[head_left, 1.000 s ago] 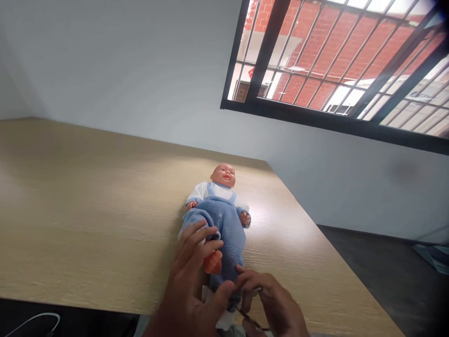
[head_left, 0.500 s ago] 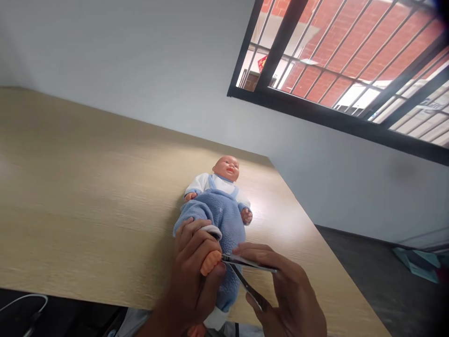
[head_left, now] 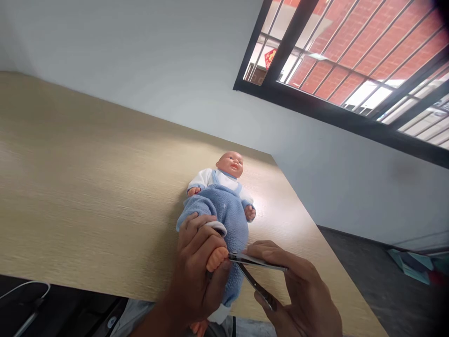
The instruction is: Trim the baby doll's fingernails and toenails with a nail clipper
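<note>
A baby doll [head_left: 224,201] in blue fleece dungarees and a white top lies on its back on the table. My left hand [head_left: 199,264] is wrapped around one of its feet [head_left: 217,259], with the orange toes showing past my fingers. That leg is bent up, its white cuff [head_left: 217,227] pushed back. In my right hand [head_left: 294,285] is a metal nail clipper [head_left: 254,262], its two levers spread between my fingers and thumb. The clipper's jaws meet the doll's toes; whether they are closed on one I cannot make out. The other leg stretches toward me, partly hidden.
The pale wooden table [head_left: 87,187] ends at a slanting right edge and at a near edge close to my lap. A grey wall with a barred window [head_left: 343,70] stands behind. A white cable [head_left: 31,285] hangs at lower left, and teal items [head_left: 409,267] lie on the floor at right.
The view has shifted slightly, so the doll and both hands appear a little farther right. Both hands keep their hold, and the clipper stays at the toes.
</note>
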Tool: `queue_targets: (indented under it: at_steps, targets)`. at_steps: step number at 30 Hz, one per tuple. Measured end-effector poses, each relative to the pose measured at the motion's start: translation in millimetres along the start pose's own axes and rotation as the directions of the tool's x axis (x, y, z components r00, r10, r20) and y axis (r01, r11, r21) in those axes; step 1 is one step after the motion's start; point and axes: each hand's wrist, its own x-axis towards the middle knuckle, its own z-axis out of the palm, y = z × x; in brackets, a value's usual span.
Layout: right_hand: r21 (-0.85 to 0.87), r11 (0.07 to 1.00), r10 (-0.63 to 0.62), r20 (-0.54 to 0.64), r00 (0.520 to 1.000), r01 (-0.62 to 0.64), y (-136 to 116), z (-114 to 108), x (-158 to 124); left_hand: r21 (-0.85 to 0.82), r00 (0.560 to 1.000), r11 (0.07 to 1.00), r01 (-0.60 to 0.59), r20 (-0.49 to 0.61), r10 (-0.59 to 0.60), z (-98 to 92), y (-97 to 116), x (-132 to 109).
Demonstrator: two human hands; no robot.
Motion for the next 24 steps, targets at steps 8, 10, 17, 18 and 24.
queue_targets:
  at_steps: [8, 10, 17, 18, 24]
  targets:
    - [-0.072, 0.996, -0.041, 0.045, 0.998, 0.045, -5, -5, 8, -0.012, 1.0, 1.0, 0.008, -0.017, -0.008, 1.1, 1, 0]
    - [-0.172, 0.983, -0.052, 0.099, 0.994, 0.069, -12, -11, 15, -0.013, 1.0, 1.0, 0.02, -0.012, -0.02, 0.7, 2, 0]
    - [-0.266, 0.903, -0.217, 0.392, 0.894, 0.336, -47, -28, 56, -0.014, 1.0, 1.0, -0.001, -0.012, 0.001, 2.8, 0, -6]
    - [-0.254, 0.9, -0.227, 0.42, 0.879, 0.354, -49, -28, 58, -0.015, 1.0, 1.0, -0.009, -0.012, 0.009, 3.4, -1, -7]
    - [-0.217, 0.897, -0.263, 0.439, 0.859, 0.385, -47, -26, 54, 0.002, 0.999, 0.999, -0.036, 0.018, 0.036, 4.6, -3, -9]
